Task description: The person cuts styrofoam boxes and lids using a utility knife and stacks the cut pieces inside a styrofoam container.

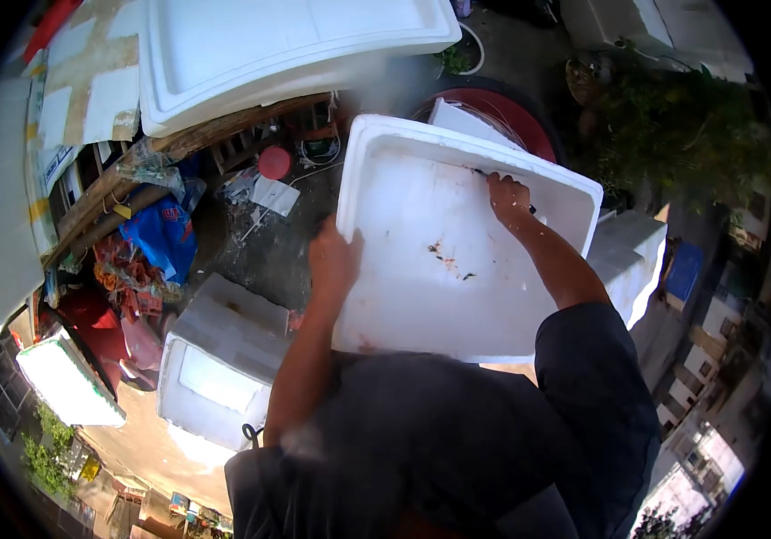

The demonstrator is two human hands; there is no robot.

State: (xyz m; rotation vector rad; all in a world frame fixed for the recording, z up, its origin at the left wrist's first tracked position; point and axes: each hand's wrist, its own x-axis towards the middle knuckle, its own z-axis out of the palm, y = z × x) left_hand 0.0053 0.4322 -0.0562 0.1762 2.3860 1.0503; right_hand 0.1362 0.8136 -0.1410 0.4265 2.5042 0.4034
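A white foam box (403,296) stands open in front of my body, with small reddish and dark bits (450,260) on its inner surface. My left hand (332,256) is closed on the box's left rim. Inside the box, near its far right wall, my right hand (509,196) is closed around a thin dark tool (532,208); the tool's tip points left, against the foam, and most of its handle is hidden by my fingers.
A large white foam lid or tray (296,45) lies at the top left. Behind the box is a red basin (529,117). Another foam box (224,359) stands at lower left, near a blue bag (163,235). Leafy plants (673,135) are at right.
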